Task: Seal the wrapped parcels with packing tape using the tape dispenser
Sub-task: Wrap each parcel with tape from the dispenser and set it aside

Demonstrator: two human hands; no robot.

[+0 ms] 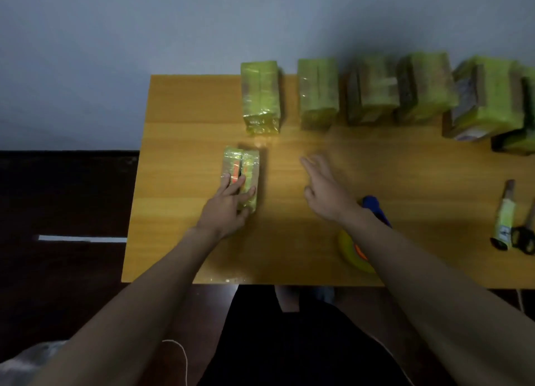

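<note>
Parcel [241,177], yellow-green, left of centre, lies under flat left hand [228,206]; right hand [324,188] hovers spread beside it.

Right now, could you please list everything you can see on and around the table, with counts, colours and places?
Table: one, orange-brown wood, against a pale wall.
Small parcel: one, yellow-green wrap with an orange patch, left of centre, under the left hand.
Row parcels: at least six, yellow-green, along the far edge.
Tape dispenser: one, blue handle, yellow roll, near edge, partly behind the right forearm.
Scissors: one, black handles, right edge.
Wrapped tool: one, yellow-green wrap, beside the scissors.
Left hand: fingers resting on the small parcel.
Right hand: open above the table, holding nothing.
</note>
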